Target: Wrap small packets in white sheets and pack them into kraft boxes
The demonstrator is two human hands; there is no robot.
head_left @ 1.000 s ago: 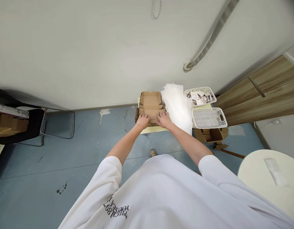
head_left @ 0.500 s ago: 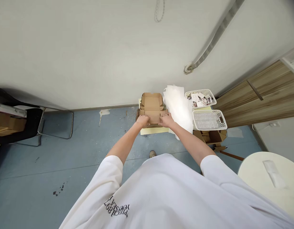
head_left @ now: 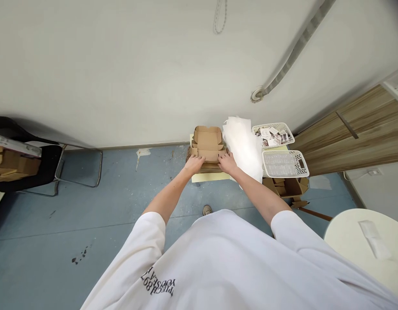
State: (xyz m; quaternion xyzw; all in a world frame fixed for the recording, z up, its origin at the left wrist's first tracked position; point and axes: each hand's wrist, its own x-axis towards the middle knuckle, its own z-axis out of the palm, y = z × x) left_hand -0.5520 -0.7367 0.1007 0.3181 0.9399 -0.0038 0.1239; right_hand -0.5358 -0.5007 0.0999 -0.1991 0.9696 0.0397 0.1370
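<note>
A small brown cardboard box [head_left: 208, 138] stands open on a pale yellow tabletop [head_left: 211, 176] against the wall, its lid flap up at the back. My left hand [head_left: 193, 163] presses on the box's near left edge and my right hand [head_left: 226, 162] on its near right edge. Both hands have their fingers bent over the front cardboard wall. A stack of white sheets [head_left: 244, 146] lies just right of the box, touching my right hand's side.
Two white plastic baskets sit to the right, the far basket [head_left: 273, 134] holding small packets, the near basket [head_left: 285, 163] holding clear items. An open cardboard carton [head_left: 285, 187] is below them. A black chair [head_left: 40, 172] stands left, a round white table [head_left: 366, 245] at lower right.
The front wall of the box has been folded up and pushed toward the back, so the box looks shorter. Both hands have moved slightly forward with it.
</note>
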